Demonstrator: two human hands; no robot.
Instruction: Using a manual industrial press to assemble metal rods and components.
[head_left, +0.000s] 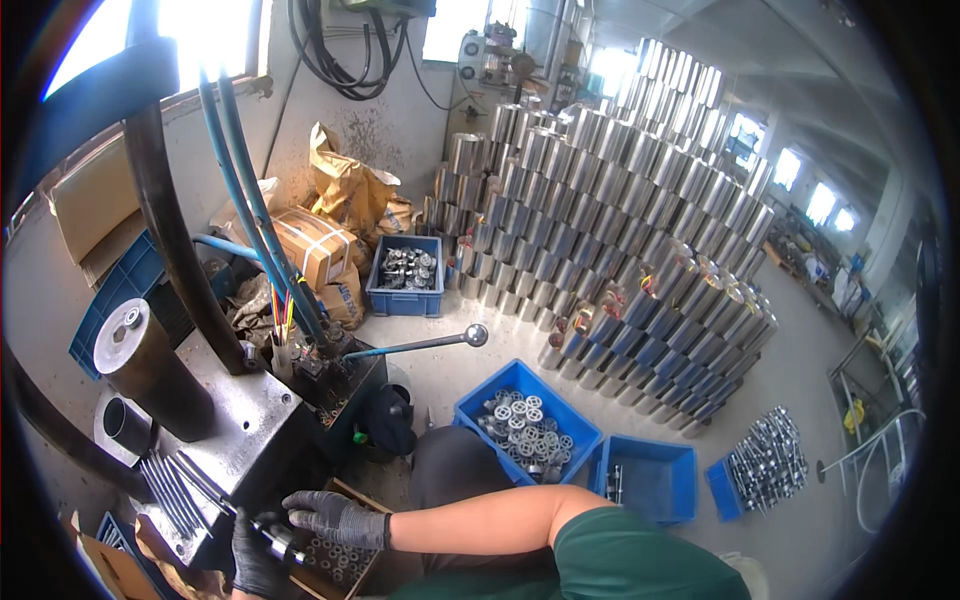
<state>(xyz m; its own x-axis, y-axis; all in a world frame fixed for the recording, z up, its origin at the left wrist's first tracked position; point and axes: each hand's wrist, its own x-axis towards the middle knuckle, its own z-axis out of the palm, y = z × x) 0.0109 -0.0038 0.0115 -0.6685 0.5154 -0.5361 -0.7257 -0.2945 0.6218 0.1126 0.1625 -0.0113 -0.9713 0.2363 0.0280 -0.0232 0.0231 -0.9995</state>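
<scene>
The rod [278, 540] could slip, I judge, since both gloved hands grip it at the machine [250, 420] edge, above a box [335, 560] of small rings. The left hand [255, 555] is closed around its lower end; the right hand [335, 518] is curled over its upper part, just beside the left.

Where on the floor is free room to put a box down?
Bare floor lies between the far blue crate, the lever and the near blue crate. Crowded: the cylinder stack, and around both gloved hands at the press.
</scene>
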